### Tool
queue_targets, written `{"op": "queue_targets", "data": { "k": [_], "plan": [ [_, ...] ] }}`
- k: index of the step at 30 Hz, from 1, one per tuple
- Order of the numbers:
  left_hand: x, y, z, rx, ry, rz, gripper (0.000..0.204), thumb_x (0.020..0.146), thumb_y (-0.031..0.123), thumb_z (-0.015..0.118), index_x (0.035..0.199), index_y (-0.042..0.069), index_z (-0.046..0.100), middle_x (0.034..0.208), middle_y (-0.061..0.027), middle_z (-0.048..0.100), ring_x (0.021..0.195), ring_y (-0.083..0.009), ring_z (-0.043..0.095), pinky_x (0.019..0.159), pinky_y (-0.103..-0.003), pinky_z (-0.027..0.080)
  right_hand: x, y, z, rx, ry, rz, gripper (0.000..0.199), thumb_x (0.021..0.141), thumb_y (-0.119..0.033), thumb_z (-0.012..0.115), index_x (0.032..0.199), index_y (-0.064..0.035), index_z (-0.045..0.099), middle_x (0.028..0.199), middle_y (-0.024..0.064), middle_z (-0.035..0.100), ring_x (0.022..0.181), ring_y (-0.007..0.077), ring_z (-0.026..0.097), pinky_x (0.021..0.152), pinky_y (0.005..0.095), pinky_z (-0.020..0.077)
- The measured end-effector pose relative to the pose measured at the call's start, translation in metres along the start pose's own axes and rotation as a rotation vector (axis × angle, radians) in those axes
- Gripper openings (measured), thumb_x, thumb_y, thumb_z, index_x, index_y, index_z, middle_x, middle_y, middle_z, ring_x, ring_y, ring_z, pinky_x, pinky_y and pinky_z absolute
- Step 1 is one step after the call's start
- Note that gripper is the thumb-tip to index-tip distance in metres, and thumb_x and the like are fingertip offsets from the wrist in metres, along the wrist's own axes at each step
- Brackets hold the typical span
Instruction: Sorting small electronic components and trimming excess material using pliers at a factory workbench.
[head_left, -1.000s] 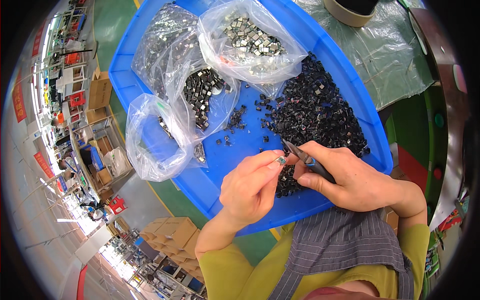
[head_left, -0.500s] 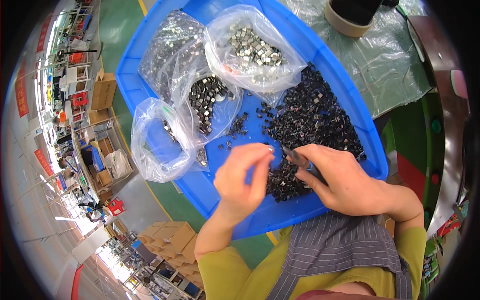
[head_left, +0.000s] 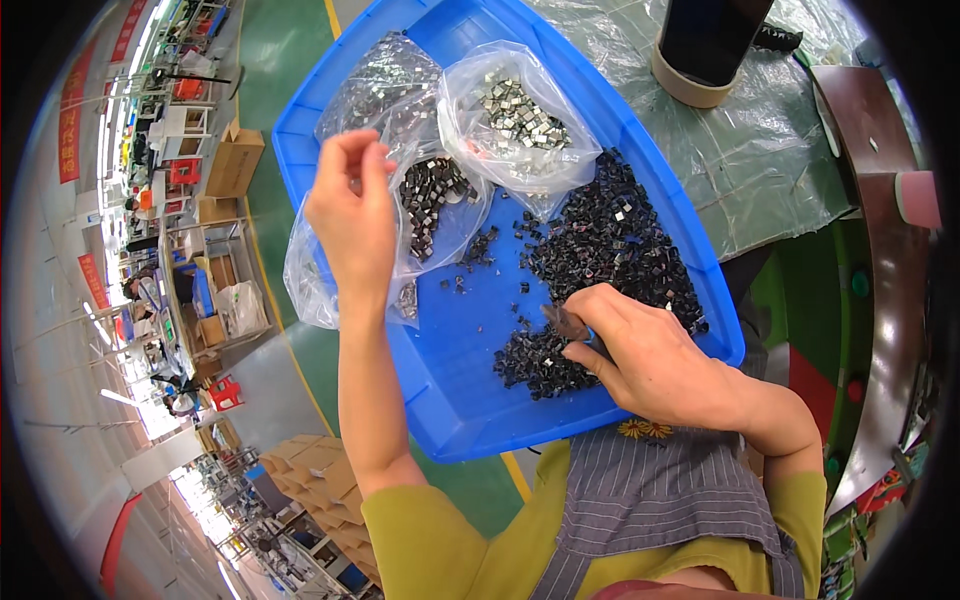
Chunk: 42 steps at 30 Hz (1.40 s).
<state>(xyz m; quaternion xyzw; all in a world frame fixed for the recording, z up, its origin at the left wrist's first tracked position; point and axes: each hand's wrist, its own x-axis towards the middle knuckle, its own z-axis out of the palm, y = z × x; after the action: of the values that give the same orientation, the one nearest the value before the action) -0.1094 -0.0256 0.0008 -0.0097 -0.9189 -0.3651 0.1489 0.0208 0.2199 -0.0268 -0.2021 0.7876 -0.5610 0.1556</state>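
in the wide blue plastic tray [head_left: 470, 420], our right hand [head_left: 650, 360] rests closed around grey metal tweezers [head_left: 566, 322] on the heap of small black parts [head_left: 610, 250]. our left hand [head_left: 352, 215], fingertips pinched, hovers above the clear plastic bags [head_left: 420, 190] near the left rim; bare blue floor lies between both hands.

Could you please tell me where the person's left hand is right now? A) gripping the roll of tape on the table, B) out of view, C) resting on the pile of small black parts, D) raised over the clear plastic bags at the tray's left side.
D: the left hand is lifted, fingertips pinched together, over the clear plastic bags in the blue tray.
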Motion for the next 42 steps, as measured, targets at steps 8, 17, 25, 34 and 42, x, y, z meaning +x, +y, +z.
{"op": "queue_targets", "data": {
  "k": [8, 17, 25, 34, 42],
  "plan": [
    [-0.032, -0.04, 0.042, 0.766, -0.254, 0.205, 0.015, 0.087, 0.004, 0.06, 0.101, 0.004, 0.054, 0.1, -0.0171, 0.059, 0.086, -0.0397, 0.065, 0.069, -0.049, 0.054, -0.003, 0.008, 0.008, -0.116, 0.036, -0.21, 0.028, 0.084, -0.012, 0.07, 0.105, -0.0037, 0.054, 0.098, 0.0125, 0.055, 0.094, 0.0311, 0.057, 0.083, 0.0415, 0.0473],
    [-0.037, -0.044, 0.051, 0.74, -0.144, 0.185, 0.013, 0.092, 0.01, 0.058, 0.102, 0.006, 0.052, 0.099, -0.0147, 0.058, 0.082, -0.0401, 0.064, 0.068, -0.051, 0.052, -0.003, 0.008, 0.006, -0.121, 0.055, -0.211, 0.032, 0.082, -0.011, 0.071, 0.107, -0.003, 0.055, 0.096, 0.0118, 0.056, 0.092, 0.0307, 0.056, 0.081, 0.0406, 0.0467],
    [-0.043, -0.044, 0.042, 0.738, -0.162, 0.272, 0.013, 0.093, 0.002, 0.053, 0.106, 0.005, 0.054, 0.099, -0.0155, 0.059, 0.081, -0.0413, 0.063, 0.068, -0.048, 0.054, 0.002, 0.006, 0.005, -0.127, 0.042, -0.191, 0.035, 0.081, -0.01, 0.073, 0.109, -0.0029, 0.055, 0.097, 0.0116, 0.057, 0.092, 0.0307, 0.057, 0.082, 0.0404, 0.0467],
    [-0.084, 0.057, 0.001, -0.608, -0.552, -0.31, 0.016, 0.098, -0.001, 0.053, 0.113, 0.001, 0.049, 0.093, -0.0132, 0.068, 0.061, -0.0131, 0.062, 0.055, -0.024, 0.049, 0.003, 0.002, -0.004, -0.108, 0.121, 0.017, 0.037, 0.081, -0.006, 0.073, 0.113, -0.0027, 0.053, 0.1, 0.0136, 0.059, 0.095, 0.034, 0.058, 0.082, 0.0422, 0.0462],
    [-0.11, 0.052, 0.008, -0.681, -0.562, -0.12, 0.029, 0.099, -0.001, 0.052, 0.127, -0.002, 0.047, 0.098, -0.0147, 0.069, 0.067, -0.0149, 0.069, 0.053, -0.021, 0.049, 0.006, 0.002, -0.004, -0.167, 0.102, 0.021, 0.041, 0.084, -0.006, 0.07, 0.12, -0.0024, 0.052, 0.105, 0.0143, 0.059, 0.098, 0.0347, 0.058, 0.084, 0.0437, 0.0447]
  ]
}}
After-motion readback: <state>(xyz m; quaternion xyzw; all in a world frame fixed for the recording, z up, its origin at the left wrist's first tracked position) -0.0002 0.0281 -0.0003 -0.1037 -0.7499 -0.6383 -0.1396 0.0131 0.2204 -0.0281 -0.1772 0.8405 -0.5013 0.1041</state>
